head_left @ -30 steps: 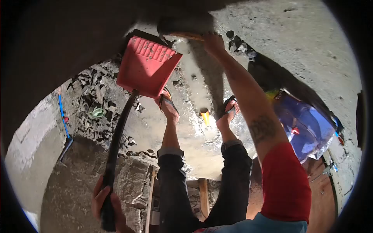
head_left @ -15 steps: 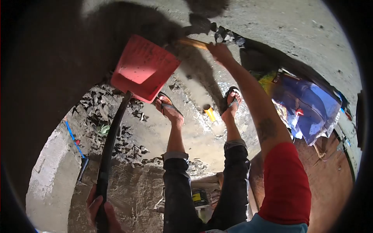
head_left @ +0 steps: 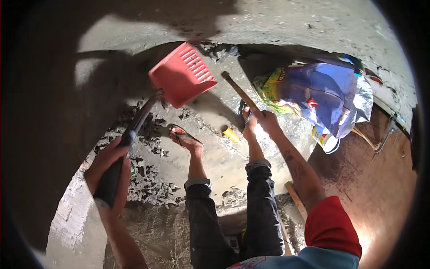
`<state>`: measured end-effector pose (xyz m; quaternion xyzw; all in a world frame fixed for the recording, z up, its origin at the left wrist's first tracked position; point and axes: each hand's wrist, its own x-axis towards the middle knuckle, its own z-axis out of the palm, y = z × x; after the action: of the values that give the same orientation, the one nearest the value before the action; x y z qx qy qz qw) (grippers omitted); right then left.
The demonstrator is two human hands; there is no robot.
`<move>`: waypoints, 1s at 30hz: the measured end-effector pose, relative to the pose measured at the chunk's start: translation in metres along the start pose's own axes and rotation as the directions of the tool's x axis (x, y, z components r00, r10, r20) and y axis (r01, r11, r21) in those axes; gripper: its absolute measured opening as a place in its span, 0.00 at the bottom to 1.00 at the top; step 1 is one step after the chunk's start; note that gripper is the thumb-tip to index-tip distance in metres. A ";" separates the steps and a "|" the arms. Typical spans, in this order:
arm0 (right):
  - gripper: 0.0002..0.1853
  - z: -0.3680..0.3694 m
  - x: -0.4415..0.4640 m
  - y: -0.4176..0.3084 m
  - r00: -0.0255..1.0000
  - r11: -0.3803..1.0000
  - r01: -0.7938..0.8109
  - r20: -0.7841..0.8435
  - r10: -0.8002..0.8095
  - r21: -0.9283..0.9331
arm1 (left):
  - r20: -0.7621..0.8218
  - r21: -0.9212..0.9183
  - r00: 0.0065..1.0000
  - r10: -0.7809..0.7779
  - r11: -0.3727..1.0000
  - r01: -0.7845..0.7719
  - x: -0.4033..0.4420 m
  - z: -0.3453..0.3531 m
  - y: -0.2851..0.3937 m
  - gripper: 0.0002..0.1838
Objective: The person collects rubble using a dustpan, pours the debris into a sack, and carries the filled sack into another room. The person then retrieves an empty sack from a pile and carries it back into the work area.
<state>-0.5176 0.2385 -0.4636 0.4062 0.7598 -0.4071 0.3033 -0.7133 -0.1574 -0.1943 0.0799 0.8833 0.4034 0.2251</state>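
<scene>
My left hand point(head_left: 105, 163) is wrapped round the black handle of a long-handled red dustpan point(head_left: 181, 85). The pan hangs tilted beyond my left foot, its ridged lip pointing up and to the right. In my right hand point(head_left: 267, 123) is a wooden stick point(head_left: 242, 95) with a dark tip, gripped near its lower end and slanting up to the left. That tip is just right of the pan, apart from it. Broken dark stone chips point(head_left: 150, 186) lie heaped on the floor below the dustpan handle.
An orange pipe stub point(head_left: 230, 133) stands out of the floor between my sandalled feet. To the right are a crumpled blue sack point(head_left: 322, 96), a white bucket point(head_left: 329, 142) and a brown board point(head_left: 358, 188). A concrete wall point(head_left: 286, 22) rises ahead, with rubble along its base.
My left hand has come up with the dustpan, which has turned to show its ridges. My right hand has drawn back towards me, the stick now pointing more forward. The view has shifted.
</scene>
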 end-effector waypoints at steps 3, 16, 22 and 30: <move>0.17 -0.009 -0.022 -0.023 0.969 0.889 -0.240 0.147 0.197 0.390 | 0.032 0.051 0.972 0.231 0.971 -0.232 0.025 0.022 0.016 0.11; 0.17 0.038 0.166 -0.091 0.945 0.804 -0.163 -0.143 0.293 0.572 | 0.164 0.139 0.974 0.159 0.973 -0.182 0.023 0.053 0.019 0.14; 0.34 0.172 0.146 -0.114 0.920 0.992 -0.121 -0.372 0.123 0.030 | 0.162 0.079 0.971 0.175 0.979 -0.190 0.019 0.057 0.006 0.16; 0.34 0.092 0.050 -0.116 0.938 0.946 0.323 -0.116 -0.325 -0.042 | 0.146 0.035 0.980 0.133 0.990 -0.140 0.006 0.064 0.010 0.16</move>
<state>-0.6299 0.1380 -0.5047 0.2963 0.8378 -0.4176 0.1896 -0.6891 -0.1058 -0.2257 0.1741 0.8661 0.3911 0.2580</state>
